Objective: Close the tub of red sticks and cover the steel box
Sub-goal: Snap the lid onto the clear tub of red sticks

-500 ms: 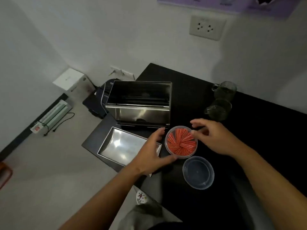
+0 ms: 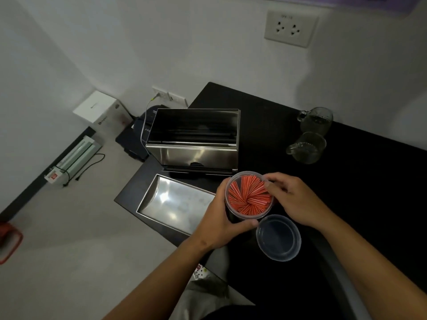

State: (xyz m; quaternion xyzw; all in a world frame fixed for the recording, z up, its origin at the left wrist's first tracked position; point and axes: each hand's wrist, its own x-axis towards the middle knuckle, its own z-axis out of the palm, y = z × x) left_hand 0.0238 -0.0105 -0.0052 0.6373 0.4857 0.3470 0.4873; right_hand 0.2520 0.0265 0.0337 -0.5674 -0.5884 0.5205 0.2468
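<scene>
Left hand [image 2: 221,218] grip wraps the open tub [image 2: 249,195] of red sticks [image 2: 248,197] from its left side, thumb under the near rim; right hand [image 2: 292,200] touches the far-right rim with curled fingers, grip narrow, holding nothing clearly. Tub sits near the counter [image 2: 346,192] left edge, clear lid [image 2: 278,237] just beside its near side, steel lid [image 2: 175,202] at the left edge, open steel box [image 2: 194,140] behind toward the far-left corner.

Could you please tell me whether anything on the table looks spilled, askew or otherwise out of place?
Nothing is spilled or damaged. Both containers are simply open: the round clear plastic lid lies beside the clear tub of red sticks, and the flat steel lid lies inner side up in front of the open steel box, near the black table's edge.
</scene>
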